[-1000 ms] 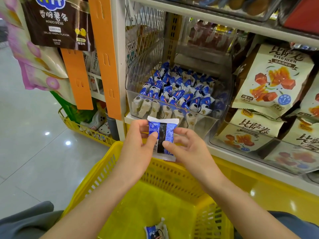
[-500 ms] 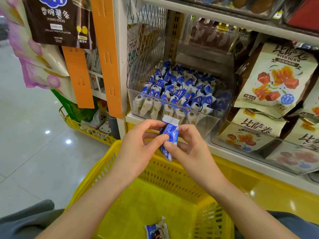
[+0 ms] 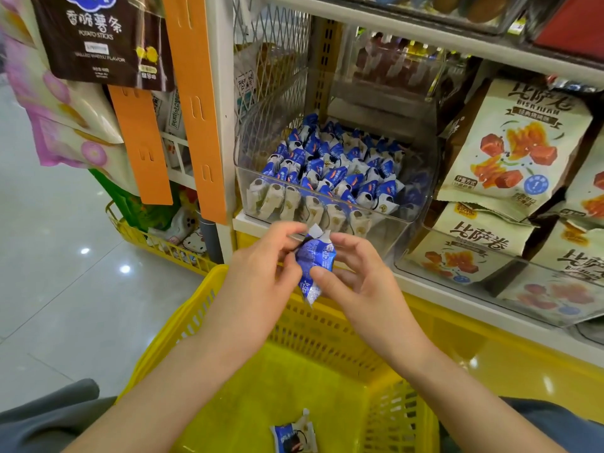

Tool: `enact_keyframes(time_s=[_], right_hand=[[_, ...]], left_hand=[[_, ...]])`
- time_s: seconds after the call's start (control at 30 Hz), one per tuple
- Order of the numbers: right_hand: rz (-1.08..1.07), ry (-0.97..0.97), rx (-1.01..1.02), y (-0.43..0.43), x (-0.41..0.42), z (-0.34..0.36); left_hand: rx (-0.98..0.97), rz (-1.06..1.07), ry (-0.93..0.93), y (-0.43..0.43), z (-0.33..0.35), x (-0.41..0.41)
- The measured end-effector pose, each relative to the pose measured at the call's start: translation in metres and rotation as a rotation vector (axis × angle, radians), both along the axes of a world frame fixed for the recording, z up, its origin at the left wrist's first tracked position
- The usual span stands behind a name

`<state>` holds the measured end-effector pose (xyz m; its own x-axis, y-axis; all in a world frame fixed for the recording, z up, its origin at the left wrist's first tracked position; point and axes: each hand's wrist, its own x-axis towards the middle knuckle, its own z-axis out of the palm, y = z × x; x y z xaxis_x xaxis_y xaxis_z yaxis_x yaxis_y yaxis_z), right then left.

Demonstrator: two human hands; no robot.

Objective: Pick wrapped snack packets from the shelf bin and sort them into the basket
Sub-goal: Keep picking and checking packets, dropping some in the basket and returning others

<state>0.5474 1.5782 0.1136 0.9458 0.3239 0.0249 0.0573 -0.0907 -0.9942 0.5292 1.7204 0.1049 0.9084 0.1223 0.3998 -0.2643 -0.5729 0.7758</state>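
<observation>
A blue and white wrapped snack packet (image 3: 314, 263) is pinched between my left hand (image 3: 261, 273) and my right hand (image 3: 356, 279), held edge-on above the far rim of the yellow basket (image 3: 196, 322). One more packet (image 3: 294, 436) lies on the basket's floor near the bottom edge of the view. Behind my hands, a clear plastic shelf bin (image 3: 408, 230) holds several rows of the same blue and white packets (image 3: 330, 171).
Beige snack bags (image 3: 510, 148) fill clear bins to the right of the shelf bin. Orange hanging strips (image 3: 192, 103) and a brown potato-stick bag (image 3: 104, 37) hang at left. A second yellow basket (image 3: 153, 243) sits on the tiled floor beside the shelf post.
The packet, held flat and facing me a second ago, has been turned edge-on between both hands. My hands have stayed in front of the bin.
</observation>
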Motion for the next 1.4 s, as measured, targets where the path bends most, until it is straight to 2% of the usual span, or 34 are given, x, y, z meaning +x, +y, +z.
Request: enact_keyframes(time_s=[0.23, 0.33, 0.4, 0.5, 0.6, 0.73, 0.83, 0.93, 1.03, 1.13, 1.2, 1.27, 1.33, 1.4], right_hand=[[0.062, 0.004, 0.04, -0.002, 0.008, 0.006], [-0.037, -0.155, -0.123, -0.003, 0.005, 0.006], [-0.055, -0.297, -0.261, -0.005, 0.002, 0.007], [-0.026, -0.36, -0.309, -0.005, -0.001, 0.007], [-0.029, -0.27, -0.203, -0.006, 0.001, 0.012], [-0.059, -0.161, -0.108, -0.011, 0.001, 0.018], [-0.174, -0.199, -0.064, -0.011, 0.003, 0.027], [-0.186, -0.241, -0.027, -0.01, 0.014, 0.044], [-0.195, -0.401, -0.22, -0.006, 0.044, 0.061], [-0.185, -0.507, -0.695, 0.003, 0.093, 0.07], [-0.139, -0.372, -0.972, 0.005, 0.125, 0.067], [-0.046, -0.196, -1.153, 0.005, 0.146, 0.057], [0.034, -0.098, -1.205, 0.002, 0.157, 0.048], [0.014, -0.111, -1.196, 0.0, 0.162, 0.042]], left_hand=[[-0.343, 0.0, 0.113, 0.006, 0.013, 0.006], [-0.615, -0.207, 0.305, 0.001, 0.013, 0.003], [-0.698, -0.336, 0.419, -0.005, 0.009, 0.001], [-0.712, -0.276, 0.395, -0.009, 0.005, 0.001], [-0.724, -0.209, 0.4, -0.004, 0.006, 0.005], [-0.607, -0.283, 0.377, -0.003, 0.011, 0.002], [-0.575, -0.285, 0.353, -0.003, 0.012, 0.003], [-0.59, -0.237, 0.316, 0.003, 0.017, 0.007], [-0.636, -0.15, 0.26, 0.012, 0.02, 0.014], [-0.67, -0.055, 0.215, 0.02, 0.021, 0.02], [-0.691, -0.027, 0.198, 0.025, 0.022, 0.023], [-0.704, -0.019, 0.185, 0.029, 0.023, 0.025], [-0.715, -0.011, 0.181, 0.031, 0.023, 0.025], [-0.72, 0.0, 0.185, 0.033, 0.024, 0.025]])
